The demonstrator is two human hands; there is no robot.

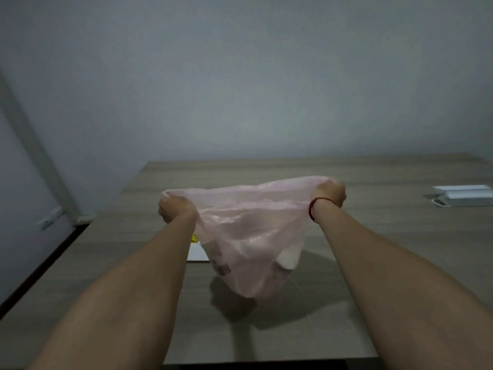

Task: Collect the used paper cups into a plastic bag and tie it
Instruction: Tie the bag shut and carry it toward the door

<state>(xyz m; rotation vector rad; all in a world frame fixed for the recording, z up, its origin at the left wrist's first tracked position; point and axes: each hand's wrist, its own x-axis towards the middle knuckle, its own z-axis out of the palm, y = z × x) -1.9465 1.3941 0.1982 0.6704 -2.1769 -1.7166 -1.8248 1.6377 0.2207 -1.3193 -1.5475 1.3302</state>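
- One wide wood-grain bench (373, 236) fills the lower half of the view, set against a plain grey wall.
- Between both hands, over the middle of the bench, hangs a pink see-through plastic bag (248, 231), its mouth stretched wide and its belly sagging above a shadow.
- At the bag's left end, the left hand (174, 209) is curled into a fist round the gathered plastic.
- At the other end, the right hand (329, 194) is clenched on the plastic in the same way, a little higher and farther back.
- Low in the bag lie paper cups (289, 259); through the hazy film they seem white and tipped over, and their count is unclear.
- Far right on the bench sit flat white boxes (464, 196), well apart from the bag.
- Behind the bag, beside the left forearm, lies a white sheet (197, 252) with a small yellow object (194, 238) at its far edge.
- Round the right wrist runs a red cord (312, 210).
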